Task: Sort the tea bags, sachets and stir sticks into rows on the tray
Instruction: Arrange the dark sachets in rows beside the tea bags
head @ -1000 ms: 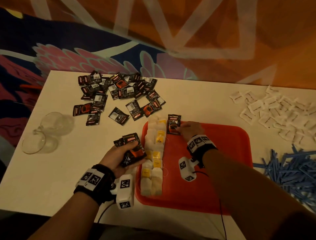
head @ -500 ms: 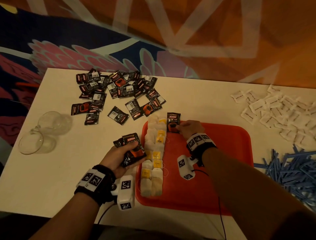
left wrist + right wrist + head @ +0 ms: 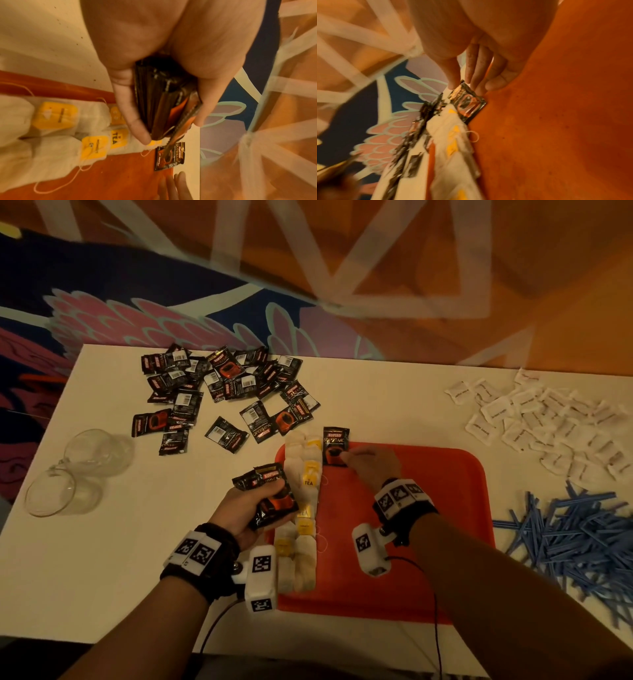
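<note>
The right hand (image 3: 371, 465) rests its fingertips on one black coffee sachet (image 3: 335, 447) at the far edge of the red tray (image 3: 428, 542), just right of the tea-bag row (image 3: 303, 508), its long axis running along that row. The left hand (image 3: 246, 508), nearer the tea bags, grips a stack of sachets (image 3: 274, 498). Open tray below looks free; stir sticks (image 3: 575, 539) lie well apart.
</note>
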Available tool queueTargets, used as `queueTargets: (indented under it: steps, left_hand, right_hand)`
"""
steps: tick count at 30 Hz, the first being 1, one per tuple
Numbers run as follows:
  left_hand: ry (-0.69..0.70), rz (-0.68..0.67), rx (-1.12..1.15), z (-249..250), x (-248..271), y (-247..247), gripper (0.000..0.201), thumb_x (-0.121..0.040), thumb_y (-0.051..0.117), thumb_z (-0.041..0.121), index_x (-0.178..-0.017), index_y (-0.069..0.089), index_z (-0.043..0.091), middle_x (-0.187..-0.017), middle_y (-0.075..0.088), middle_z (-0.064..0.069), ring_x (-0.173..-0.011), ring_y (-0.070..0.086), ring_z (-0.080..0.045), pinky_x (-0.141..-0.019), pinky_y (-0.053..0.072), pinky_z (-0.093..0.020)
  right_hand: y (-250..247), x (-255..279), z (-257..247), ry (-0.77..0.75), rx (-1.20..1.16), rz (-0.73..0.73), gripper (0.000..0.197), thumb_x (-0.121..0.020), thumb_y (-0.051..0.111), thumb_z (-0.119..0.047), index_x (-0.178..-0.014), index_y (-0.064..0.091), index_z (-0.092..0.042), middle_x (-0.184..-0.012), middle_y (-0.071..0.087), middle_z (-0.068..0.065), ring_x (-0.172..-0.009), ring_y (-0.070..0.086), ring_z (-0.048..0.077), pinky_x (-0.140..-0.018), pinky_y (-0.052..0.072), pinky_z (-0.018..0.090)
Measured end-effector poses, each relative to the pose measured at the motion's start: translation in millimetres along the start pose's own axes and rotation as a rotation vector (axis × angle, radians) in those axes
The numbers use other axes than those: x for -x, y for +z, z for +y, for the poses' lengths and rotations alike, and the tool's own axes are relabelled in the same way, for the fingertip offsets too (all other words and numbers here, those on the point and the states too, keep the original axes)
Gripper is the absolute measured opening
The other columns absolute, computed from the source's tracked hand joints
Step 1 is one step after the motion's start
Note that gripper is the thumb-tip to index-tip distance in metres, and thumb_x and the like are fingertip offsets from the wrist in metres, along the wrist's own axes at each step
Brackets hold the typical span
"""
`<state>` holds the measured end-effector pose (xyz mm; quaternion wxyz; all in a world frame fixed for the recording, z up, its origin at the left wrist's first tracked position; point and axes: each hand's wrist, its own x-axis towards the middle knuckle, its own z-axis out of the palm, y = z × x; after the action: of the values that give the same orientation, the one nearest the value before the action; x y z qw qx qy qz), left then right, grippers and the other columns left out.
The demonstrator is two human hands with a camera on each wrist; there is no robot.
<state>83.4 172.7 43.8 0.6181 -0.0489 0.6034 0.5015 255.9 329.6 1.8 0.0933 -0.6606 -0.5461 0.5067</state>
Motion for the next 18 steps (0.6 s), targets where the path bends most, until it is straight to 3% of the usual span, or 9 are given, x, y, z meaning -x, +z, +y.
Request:
queueTargets:
  steps: [3,6,8,10,13,14,16,18]
  left_hand:
    - [0.016,0.007,-0.060,-1,-2,17,0.050,-0.067,0.080,0.016,-0.114,0.066,0.001,-0.107,0.071,-0.025,-0.089,0.073,-0.036,-0.067,0.062,-0.042]
    - [0.042,-0.011,-0.106,-4,-2,38,0.052,-0.064,0.082,0.019,-0.111,0.068,0.001,-0.102,0.072,-0.024,-0.084,0.073,-0.034,-0.063,0.061,-0.039]
    - [0.061,-0.046,-0.108,-7,-2,50,0.046,-0.068,0.081,0.019,-0.109,0.069,0.003,-0.098,0.074,-0.022,-0.079,0.073,-0.030,-0.058,0.059,-0.034]
    - [0.079,-0.060,-0.081,-8,-2,58,0.037,-0.075,0.078,0.021,-0.108,0.069,0.006,-0.092,0.075,-0.016,-0.076,0.074,-0.026,-0.059,0.058,-0.033]
    - [0.082,-0.042,-0.035,-9,-1,65,0.054,-0.072,0.078,0.030,-0.120,0.066,0.009,-0.107,0.073,-0.019,-0.094,0.070,-0.034,-0.086,0.056,-0.051]
    - [0.075,-0.027,-0.027,-9,-1,68,0.058,-0.070,0.079,0.030,-0.123,0.065,0.009,-0.110,0.072,-0.020,-0.096,0.069,-0.035,-0.090,0.053,-0.053]
    - [0.055,-0.013,-0.021,-8,-1,72,0.061,-0.069,0.079,0.026,-0.125,0.065,0.008,-0.111,0.072,-0.020,-0.091,0.070,-0.034,-0.080,0.058,-0.047]
    - [0.006,-0.026,-0.004,-7,-1,75,0.051,-0.077,0.075,0.021,-0.124,0.064,0.006,-0.106,0.073,-0.018,-0.082,0.071,-0.030,-0.066,0.059,-0.039]
  right_hand:
    - [3,33,-4,-0.115,-0.079,-0.247,0.023,-0.074,0.081,-0.038,-0.090,0.072,-0.024,-0.095,0.073,-0.004,-0.092,0.068,0.015,-0.083,0.057,0.036]
    - [2,58,-10,-0.132,-0.099,-0.454,0.027,-0.075,0.082,-0.030,-0.096,0.068,-0.022,-0.100,0.071,-0.002,-0.090,0.068,0.013,-0.070,0.054,0.028]
    - [-2,65,-9,-0.136,-0.137,-0.429,0.025,-0.077,0.081,-0.020,-0.098,0.068,-0.015,-0.097,0.072,0.002,-0.083,0.068,0.013,-0.063,0.051,0.024]
    - [-9,66,-6,-0.133,-0.142,-0.372,0.021,-0.077,0.080,-0.017,-0.094,0.067,-0.017,-0.093,0.071,0.001,-0.078,0.066,0.011,-0.064,0.050,0.025]
    - [-21,64,2,-0.154,-0.083,-0.340,0.020,-0.076,0.082,-0.019,-0.088,0.065,-0.022,-0.085,0.071,-0.004,-0.073,0.063,0.007,-0.068,0.049,0.026]
    - [-24,65,4,-0.166,-0.075,-0.331,0.020,-0.075,0.082,-0.019,-0.086,0.065,-0.023,-0.082,0.070,-0.005,-0.071,0.063,0.006,-0.068,0.049,0.025]
    - [-29,66,6,-0.183,-0.064,-0.330,0.020,-0.075,0.082,-0.019,-0.087,0.067,-0.022,-0.081,0.071,-0.006,-0.073,0.065,0.006,-0.067,0.049,0.023]
    - [-32,67,6,-0.176,-0.080,-0.357,0.020,-0.076,0.081,-0.016,-0.092,0.069,-0.016,-0.086,0.072,-0.003,-0.075,0.067,0.007,-0.065,0.049,0.020]
